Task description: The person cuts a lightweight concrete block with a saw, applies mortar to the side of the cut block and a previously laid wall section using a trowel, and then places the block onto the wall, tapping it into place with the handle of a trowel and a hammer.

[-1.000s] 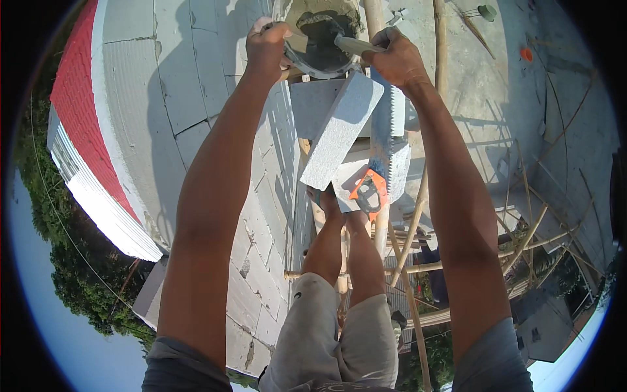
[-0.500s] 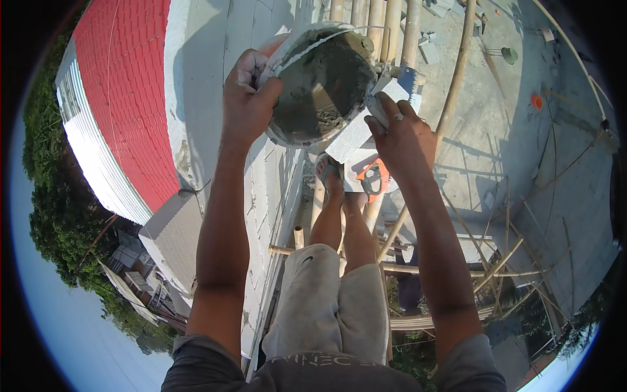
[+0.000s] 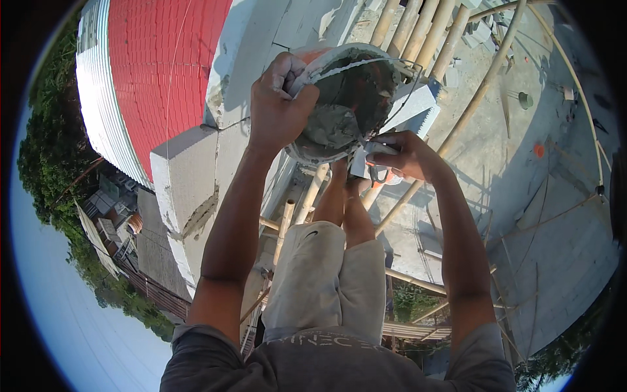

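Note:
A round bucket (image 3: 385, 98) of wet grey mortar (image 3: 330, 127) is tilted in front of me, its inside coated with the same grey paste. My left hand (image 3: 284, 98) is closed on the bucket's near-left rim, fingers dusted white. At the lower right rim, my right hand (image 3: 411, 157) is wrapped around the greyish handle of a trowel (image 3: 384, 150); its blade mostly merges with the mortar and is hard to make out. The wire bail (image 3: 408, 101) hangs over the bucket's right side. Below my right hand, a saw's orange handle (image 3: 394, 176) shows partly.
Pale blocks form a wall (image 3: 238, 147) on my left, beside a red roof (image 3: 166, 72). Bamboo poles (image 3: 418, 39) make up scaffolding around my feet. A light block (image 3: 415, 108) lies right of the bucket. Block pieces (image 3: 480, 32) lie on the concrete floor below.
The bucket has tipped and shifted right in the picture with my left hand. My right hand has lowered from beside the bucket to its lower right rim. The whole view has turned.

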